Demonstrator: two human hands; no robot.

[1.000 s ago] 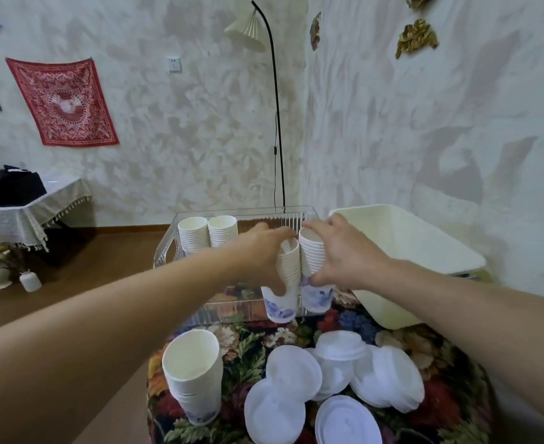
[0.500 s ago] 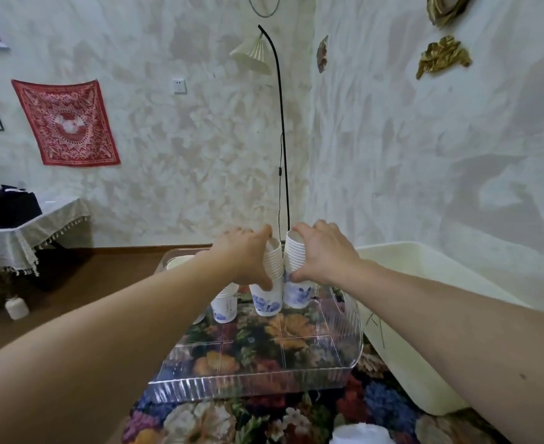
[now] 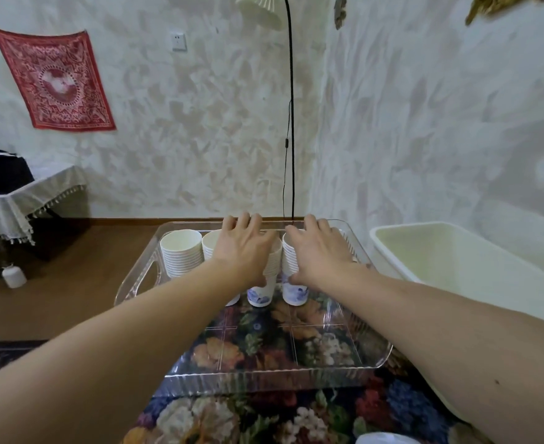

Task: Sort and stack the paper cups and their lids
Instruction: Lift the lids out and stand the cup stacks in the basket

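**A:** Nearest the camera, what shows?

**B:** A flowered tablecloth, with the white edge of what may be a lid at the bottom border. Past that sits a clear plastic tray whose near half holds nothing.

**A:** And the cups?

**B:** Four stacks stand in a row at the tray's far end. The leftmost stack and the second stack are untouched. The third stack sits under the left hand; the fourth stack sits under the right hand.

**A:** How are the hands set?

**B:** Each is wrapped over the top of its stack, fingers draped down the far side and thumb low on the near side. Both look clamped on the cups, though the fingers are fairly spread and the grip could be loose; the palms hide the contact.

**A:** What would make this step go well?

**B:** Judging by the bases, both stacks seem to be down on the tray floor, just beside each other. The person should settle them flat and in line with the other two before letting go, then lift each hand straight up so no fingers drag the top cups sideways. Tall nested paper stacks tip easily.

**A:** Anything farther off?

**B:** A cream tub stands to the right of the tray, and a floor lamp's pole rises behind it against the wall.
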